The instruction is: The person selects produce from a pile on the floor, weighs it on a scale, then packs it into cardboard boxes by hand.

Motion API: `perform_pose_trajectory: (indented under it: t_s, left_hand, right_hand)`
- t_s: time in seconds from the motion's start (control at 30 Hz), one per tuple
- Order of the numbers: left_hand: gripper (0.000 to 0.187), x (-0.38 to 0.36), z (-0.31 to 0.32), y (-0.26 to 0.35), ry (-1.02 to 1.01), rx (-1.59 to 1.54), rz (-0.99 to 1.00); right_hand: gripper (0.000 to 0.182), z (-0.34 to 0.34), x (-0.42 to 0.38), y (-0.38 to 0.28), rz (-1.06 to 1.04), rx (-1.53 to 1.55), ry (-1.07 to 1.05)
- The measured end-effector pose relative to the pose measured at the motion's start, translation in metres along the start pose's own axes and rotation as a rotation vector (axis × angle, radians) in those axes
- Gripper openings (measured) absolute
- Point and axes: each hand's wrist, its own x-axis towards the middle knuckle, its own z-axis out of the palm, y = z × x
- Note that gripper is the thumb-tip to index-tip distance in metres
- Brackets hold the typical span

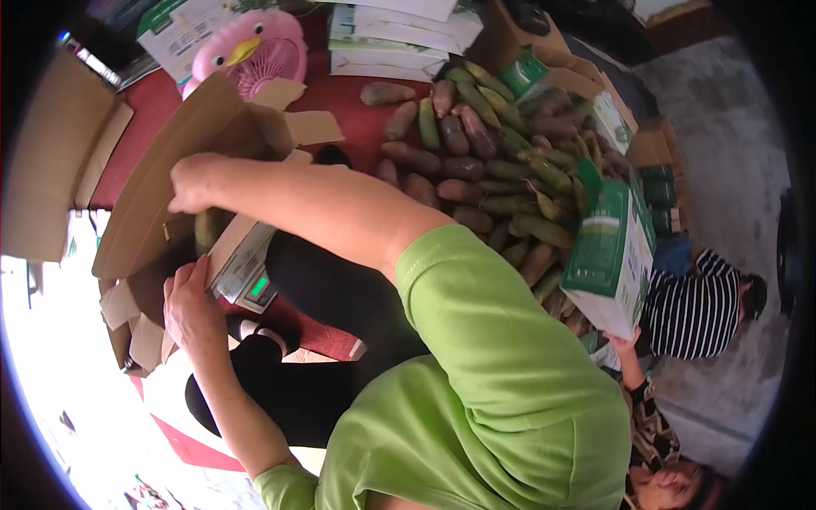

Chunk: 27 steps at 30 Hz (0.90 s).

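A large open cardboard box [144, 212] stands at the left, tilted, with its flaps spread. My left hand [195, 314] holds the near edge of the box, fingers over the rim. Inside the box's opening, my right hand [194, 183] is closed with fingers curled down; what it grips is hidden. Below it a greenish, long item [206, 229] shows partly in the box. Next to the box is a scale [253, 287] with a lit green display.
Red-brown and green tubers or fruits [493, 161] lie heaped on a red surface. A pink duck-faced fan [255, 55], white-green cartons [391, 42] and a green-white carton [608, 255] held by another person's hand [625, 344] are around. Someone in a striped shirt [697, 306] is at the right.
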Motion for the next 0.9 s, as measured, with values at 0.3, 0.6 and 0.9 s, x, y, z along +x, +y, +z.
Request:
perform_pose_trajectory:
  t_s: [0.3, 0.6, 0.9]
  left_hand:
    - [0.041, -0.001, 0.003, -0.003, 0.004, -0.003, 0.025]
    - [0.041, -0.006, 0.013, -0.012, 0.083, -0.041, 0.116]
    - [0.036, -0.002, 0.015, -0.012, 0.088, -0.063, 0.127]
  right_hand:
    - [0.014, -0.032, -0.131, 0.039, -0.393, 0.372, 0.841]
    - [0.018, 0.024, -0.268, 0.217, 0.298, 0.195, 0.833]
    - [0.026, 0.047, -0.41, 0.35, 1.002, -0.043, 0.338]
